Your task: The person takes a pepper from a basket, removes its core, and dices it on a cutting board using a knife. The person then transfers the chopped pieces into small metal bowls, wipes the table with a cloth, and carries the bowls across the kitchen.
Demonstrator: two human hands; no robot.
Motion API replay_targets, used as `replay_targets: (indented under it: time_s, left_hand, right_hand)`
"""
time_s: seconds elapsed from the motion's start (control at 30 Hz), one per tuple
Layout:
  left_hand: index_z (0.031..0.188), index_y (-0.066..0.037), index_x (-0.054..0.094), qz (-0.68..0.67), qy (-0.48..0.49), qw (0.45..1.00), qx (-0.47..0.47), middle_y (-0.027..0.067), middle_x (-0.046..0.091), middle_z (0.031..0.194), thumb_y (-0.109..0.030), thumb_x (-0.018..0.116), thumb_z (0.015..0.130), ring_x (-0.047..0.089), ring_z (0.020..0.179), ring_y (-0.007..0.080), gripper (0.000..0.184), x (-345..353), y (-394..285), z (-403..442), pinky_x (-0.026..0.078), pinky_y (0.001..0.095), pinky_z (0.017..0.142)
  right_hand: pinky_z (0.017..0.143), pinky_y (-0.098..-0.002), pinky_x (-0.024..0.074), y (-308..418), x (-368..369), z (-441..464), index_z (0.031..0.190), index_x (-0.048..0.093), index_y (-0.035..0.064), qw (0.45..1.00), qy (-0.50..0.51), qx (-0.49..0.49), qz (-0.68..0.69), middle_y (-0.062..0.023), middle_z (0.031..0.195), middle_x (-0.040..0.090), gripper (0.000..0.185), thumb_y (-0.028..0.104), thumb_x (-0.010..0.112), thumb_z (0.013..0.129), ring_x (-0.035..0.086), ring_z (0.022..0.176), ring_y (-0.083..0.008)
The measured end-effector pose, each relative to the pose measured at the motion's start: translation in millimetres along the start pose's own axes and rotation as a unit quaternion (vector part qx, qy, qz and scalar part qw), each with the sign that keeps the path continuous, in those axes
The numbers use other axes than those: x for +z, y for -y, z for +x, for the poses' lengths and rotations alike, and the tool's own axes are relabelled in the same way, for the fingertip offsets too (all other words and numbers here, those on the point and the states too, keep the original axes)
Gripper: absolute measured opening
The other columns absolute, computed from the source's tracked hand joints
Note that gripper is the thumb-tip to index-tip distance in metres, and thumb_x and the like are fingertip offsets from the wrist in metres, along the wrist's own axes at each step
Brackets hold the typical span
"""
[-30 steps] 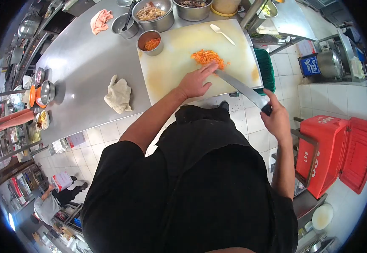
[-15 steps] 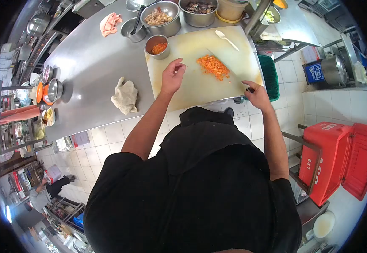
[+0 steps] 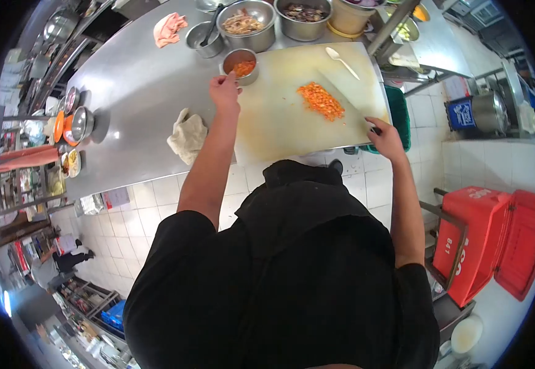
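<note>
My right hand [image 3: 387, 138] is closed around the dark handle of a knife [image 3: 348, 103]. Its broad blade lies low over the cutting board [image 3: 273, 126], along the right side of a heap of diced carrot [image 3: 321, 101]. At the near rim of a small steel bowl [image 3: 256, 74] is my left hand [image 3: 225, 93], fingertips drawn together in a pinch. Whatever the pinch holds is too small to make out. Orange pieces [image 3: 243, 66] lie inside that bowl. A white spoon [image 3: 342, 63] rests on the board's far right part.
Behind the board stand steel bowls of food [image 3: 256, 40] and a pot [image 3: 304, 27]. A crumpled cloth [image 3: 187, 136] lies left of my forearm, a pink cloth [image 3: 169, 29] farther back. A green bin [image 3: 396, 117] is below the board's right edge; a red cooler [image 3: 473, 237] stands at right.
My left hand has moved left and up from above the board to the small bowl's rim. My right hand keeps hold of the knife near the carrot heap. The whole view has shifted slightly.
</note>
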State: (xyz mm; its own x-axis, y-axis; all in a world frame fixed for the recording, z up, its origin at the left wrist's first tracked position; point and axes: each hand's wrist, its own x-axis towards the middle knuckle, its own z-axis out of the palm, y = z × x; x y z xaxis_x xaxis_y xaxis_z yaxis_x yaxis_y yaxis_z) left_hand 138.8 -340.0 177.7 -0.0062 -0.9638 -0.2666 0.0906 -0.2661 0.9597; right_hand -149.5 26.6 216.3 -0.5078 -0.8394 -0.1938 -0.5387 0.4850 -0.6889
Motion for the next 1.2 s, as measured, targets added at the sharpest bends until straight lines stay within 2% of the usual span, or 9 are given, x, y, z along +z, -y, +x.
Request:
replay_targets:
  time_s: [0.17, 0.27, 0.37, 0.47, 0.57, 0.67, 0.77, 1.07, 1.2]
  left_hand:
    - [0.097, -0.004, 0.054, -0.051, 0.037, 0.996, -0.063, 0.0084, 0.063, 0.082, -0.008, 0.071, 0.091, 0.064, 0.063, 0.0163, 0.018, -0.2, -3.3, 11.9, 0.057, 0.0312, 0.052]
    - [0.097, -0.004, 0.056, -0.046, 0.099, 0.989, -0.099, 0.0084, 0.063, 0.082, -0.01, 0.073, 0.09, 0.063, 0.059, 0.0163, 0.02, -0.3, 1.1, 7.6, 0.056, 0.0305, 0.052]
    - [0.1, -0.003, 0.057, -0.05, 0.14, 0.986, -0.077, 0.0073, 0.064, 0.083, -0.014, 0.075, 0.091, 0.064, 0.065, 0.0156, 0.023, -0.3, 5.5, -8.0, 0.057, 0.0303, 0.058]
    - [0.106, -0.002, 0.058, 0.001, 0.118, 0.991, 0.063, 0.0077, 0.064, 0.095, -0.018, 0.074, 0.093, 0.066, 0.081, 0.0164, 0.026, -0.9, 3.4, -46.8, 0.057, 0.0326, 0.068]
    - [0.118, 0.0, 0.059, 0.222, 0.152, 0.936, 0.227, 0.0147, 0.064, 0.115, -0.02, 0.073, 0.093, 0.064, 0.105, 0.0263, 0.034, -16.8, 40.0, -85.0, 0.055, 0.0403, 0.089]
    - [0.126, 0.001, 0.058, 0.306, 0.237, 0.817, 0.427, 0.0221, 0.058, 0.132, -0.02, 0.074, 0.091, 0.057, 0.121, 0.037, 0.043, -6.0, 62.8, -100.7, 0.048, 0.047, 0.104]
    - [0.126, 0.001, 0.056, 0.315, 0.248, 0.795, 0.455, 0.0252, 0.057, 0.133, -0.022, 0.071, 0.092, 0.052, 0.128, 0.0428, 0.044, 32.7, 69.5, -106.5, 0.042, 0.0494, 0.111]
    - [0.122, 0.003, 0.058, 0.241, 0.283, 0.839, 0.397, 0.0241, 0.062, 0.124, -0.025, 0.072, 0.09, 0.055, 0.119, 0.0421, 0.045, 104.9, 82.5, -128.0, 0.045, 0.0479, 0.106]
    - [0.119, -0.001, 0.065, 0.215, 0.255, 0.873, 0.356, 0.0186, 0.065, 0.117, -0.022, 0.07, 0.093, 0.067, 0.1, 0.0346, 0.033, 116.9, 81.2, -141.6, 0.056, 0.0402, 0.088]
  right_hand:
    - [0.086, -0.0369, 0.0557, 26.3, 4.1, 4.8, 0.127, 0.07, 0.0105, 0.997, 0.069, -0.031, 0.001, -0.0204, 0.11, 0.074, 0.045, 0.005, 0.064, 0.083, 0.072, 0.092, -0.0285]
    - [0.082, -0.0368, 0.0561, 19.4, 0.6, -13.8, 0.127, 0.07, 0.0083, 0.996, 0.047, -0.074, -0.027, -0.0198, 0.105, 0.074, 0.044, 0.005, 0.066, 0.083, 0.071, 0.086, -0.0296]
    - [0.071, -0.034, 0.0552, 27.1, -10.8, -50.2, 0.131, 0.068, 0.0066, 0.999, 0.044, -0.007, -0.007, -0.0143, 0.094, 0.074, 0.044, 0.006, 0.067, 0.088, 0.068, 0.072, -0.0238]
    - [0.061, -0.0277, 0.0503, -0.6, -1.7, -91.6, 0.143, 0.06, 0.008, 0.973, 0.03, 0.122, 0.195, -0.0062, 0.085, 0.07, 0.047, 0.006, 0.063, 0.096, 0.059, 0.061, -0.0143]
    - [0.056, -0.0228, 0.0454, 4.4, 7.9, -123.6, 0.158, 0.043, 0.0147, 0.895, 0.016, 0.227, 0.383, -0.0044, 0.084, 0.067, 0.056, 0.004, 0.052, 0.103, 0.053, 0.059, -0.0077]
    - [0.056, -0.0232, 0.046, 3.5, 34.2, -130.5, 0.159, 0.042, 0.016, 0.868, 0.006, 0.232, 0.44, -0.0064, 0.088, 0.067, 0.057, 0.006, 0.051, 0.104, 0.054, 0.06, -0.0091]
    - [0.057, -0.0249, 0.0477, 15.9, 61.5, -113.8, 0.161, 0.038, 0.0141, 0.853, -0.001, 0.218, 0.473, -0.0076, 0.089, 0.067, 0.058, 0.007, 0.051, 0.104, 0.055, 0.062, -0.0107]
    - [0.056, -0.0265, 0.0505, 60.2, 128.8, -58.9, 0.161, 0.037, 0.0155, 0.886, -0.016, 0.165, 0.434, -0.0062, 0.088, 0.066, 0.06, 0.008, 0.054, 0.104, 0.056, 0.062, -0.01]
    - [0.057, -0.0248, 0.0508, 80.2, 146.6, -49.3, 0.162, 0.035, 0.0146, 0.921, -0.022, 0.135, 0.365, -0.0026, 0.083, 0.063, 0.06, 0.011, 0.055, 0.105, 0.057, 0.062, -0.0078]
